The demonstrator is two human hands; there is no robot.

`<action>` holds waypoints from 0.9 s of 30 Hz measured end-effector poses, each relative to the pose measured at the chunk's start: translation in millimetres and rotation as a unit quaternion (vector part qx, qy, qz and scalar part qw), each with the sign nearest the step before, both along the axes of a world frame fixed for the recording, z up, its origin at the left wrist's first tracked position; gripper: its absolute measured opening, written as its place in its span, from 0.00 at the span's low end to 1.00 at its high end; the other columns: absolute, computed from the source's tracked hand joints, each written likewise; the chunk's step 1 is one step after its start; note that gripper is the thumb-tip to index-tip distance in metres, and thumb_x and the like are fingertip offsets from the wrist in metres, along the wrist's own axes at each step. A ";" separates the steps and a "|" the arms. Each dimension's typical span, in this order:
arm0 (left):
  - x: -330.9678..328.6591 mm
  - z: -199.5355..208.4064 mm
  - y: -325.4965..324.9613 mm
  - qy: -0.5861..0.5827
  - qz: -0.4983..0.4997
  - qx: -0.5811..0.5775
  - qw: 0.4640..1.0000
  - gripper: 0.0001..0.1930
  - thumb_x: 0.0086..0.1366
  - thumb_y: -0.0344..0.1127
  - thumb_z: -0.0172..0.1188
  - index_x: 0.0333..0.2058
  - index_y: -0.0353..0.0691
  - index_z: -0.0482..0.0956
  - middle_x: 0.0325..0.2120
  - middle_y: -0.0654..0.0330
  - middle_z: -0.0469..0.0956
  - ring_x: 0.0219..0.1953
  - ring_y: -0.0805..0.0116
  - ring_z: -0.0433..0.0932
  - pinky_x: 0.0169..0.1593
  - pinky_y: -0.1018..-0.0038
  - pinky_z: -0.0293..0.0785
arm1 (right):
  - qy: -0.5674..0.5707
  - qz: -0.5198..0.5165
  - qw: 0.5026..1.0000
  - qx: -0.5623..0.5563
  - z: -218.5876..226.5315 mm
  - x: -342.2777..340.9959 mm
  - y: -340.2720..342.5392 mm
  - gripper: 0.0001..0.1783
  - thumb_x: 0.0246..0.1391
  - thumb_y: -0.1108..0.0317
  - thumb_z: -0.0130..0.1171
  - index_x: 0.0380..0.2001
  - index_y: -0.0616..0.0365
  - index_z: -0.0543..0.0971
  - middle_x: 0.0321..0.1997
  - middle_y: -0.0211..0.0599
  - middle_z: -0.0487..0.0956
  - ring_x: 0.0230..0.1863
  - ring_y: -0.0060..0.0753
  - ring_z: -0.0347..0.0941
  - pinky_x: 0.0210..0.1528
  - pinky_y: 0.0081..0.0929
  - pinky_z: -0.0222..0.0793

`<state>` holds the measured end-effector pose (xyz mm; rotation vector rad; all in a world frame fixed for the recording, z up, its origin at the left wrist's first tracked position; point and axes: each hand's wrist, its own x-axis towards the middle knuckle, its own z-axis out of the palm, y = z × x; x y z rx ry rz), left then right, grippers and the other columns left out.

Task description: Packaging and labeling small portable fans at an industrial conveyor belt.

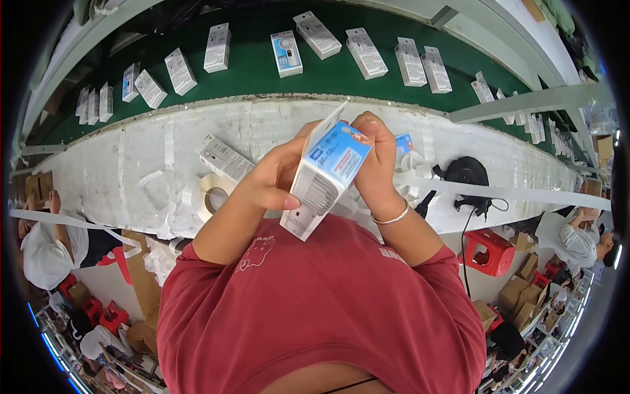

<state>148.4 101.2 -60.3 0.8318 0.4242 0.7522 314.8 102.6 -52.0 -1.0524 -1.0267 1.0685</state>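
Note:
A white and blue retail box (321, 187) is held tilted in front of my chest, its hang-tab panel sticking up at the top. My left hand (274, 176) grips its left side, thumb across the lower white face. At the box's upper right edge, my right hand (377, 152) is closed, with curled fingers against the blue panel; some fingertips are hidden. A similar white box (226, 159) lies on the worktop beyond my left forearm. Next to that forearm sits a roll of white backing strip (215, 196). Another blue box (403, 143) lies partly hidden behind my right hand.
Many similar boxes (287, 54) stand on a green conveyor belt (252, 79) beyond the white worktop (275, 115). A black bag-like object (467, 172) with a cord lies at the right. White strips (512, 191) cross both sides. A red stool (489, 253) and other people are around.

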 end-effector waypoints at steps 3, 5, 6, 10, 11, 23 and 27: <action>3.4 1.5 -30.6 -0.023 -0.001 0.051 0.998 0.47 0.32 0.38 0.67 0.57 0.32 0.64 0.61 0.47 0.51 0.61 0.52 0.55 0.62 0.60 0.50 | -0.023 0.023 0.999 -0.009 4.6 7.0 -31.6 0.18 0.62 0.61 0.45 0.19 0.55 0.63 0.17 0.23 0.63 0.20 0.17 0.56 0.25 0.17 0.56; 8.3 2.0 -46.4 -0.045 -0.001 0.102 0.994 0.47 0.32 0.38 0.67 0.57 0.33 0.64 0.60 0.48 0.52 0.60 0.52 0.55 0.62 0.60 0.50 | -0.045 0.046 0.998 -0.019 7.0 15.6 -48.9 0.18 0.62 0.60 0.46 0.19 0.55 0.63 0.18 0.23 0.63 0.21 0.17 0.57 0.25 0.17 0.57; 11.3 -0.1 -52.5 -0.045 -0.003 0.101 0.994 0.47 0.32 0.38 0.67 0.57 0.33 0.64 0.60 0.48 0.52 0.60 0.52 0.55 0.62 0.60 0.50 | -0.045 0.044 0.998 -0.019 4.8 19.0 -55.6 0.18 0.62 0.60 0.46 0.19 0.55 0.63 0.18 0.23 0.63 0.21 0.17 0.57 0.25 0.17 0.57; 28.0 -5.1 -67.8 -0.069 -0.041 0.207 0.975 0.47 0.32 0.37 0.67 0.57 0.33 0.64 0.59 0.49 0.53 0.60 0.52 0.55 0.62 0.60 0.50 | -0.210 0.039 0.977 0.018 1.5 33.4 -71.5 0.25 0.64 0.49 0.35 0.23 0.57 0.68 0.23 0.29 0.69 0.24 0.16 0.60 0.28 0.13 0.58; 29.1 -6.4 -68.1 -0.069 -0.041 0.207 0.975 0.47 0.32 0.37 0.67 0.57 0.33 0.64 0.59 0.49 0.53 0.60 0.52 0.55 0.62 0.60 0.50 | -0.209 0.039 0.977 0.018 2.3 37.2 -72.5 0.25 0.64 0.49 0.35 0.23 0.57 0.68 0.23 0.29 0.69 0.24 0.16 0.60 0.28 0.13 0.58; 13.8 -13.3 -81.4 -0.106 0.016 0.177 0.978 0.47 0.30 0.41 0.68 0.55 0.33 0.66 0.60 0.46 0.52 0.59 0.50 0.57 0.61 0.57 0.51 | 0.023 0.184 0.980 -0.065 29.3 50.2 -95.7 0.05 0.52 0.78 0.55 0.33 0.63 0.74 0.31 0.39 0.78 0.33 0.23 0.73 0.36 0.14 0.69; 12.9 -8.8 -86.9 -0.107 0.012 0.159 0.981 0.46 0.30 0.42 0.68 0.54 0.31 0.67 0.60 0.45 0.51 0.58 0.49 0.58 0.61 0.56 0.52 | 0.018 0.171 0.983 -0.062 31.0 49.7 -101.3 0.09 0.48 0.83 0.58 0.34 0.64 0.74 0.32 0.39 0.78 0.32 0.24 0.74 0.37 0.14 0.70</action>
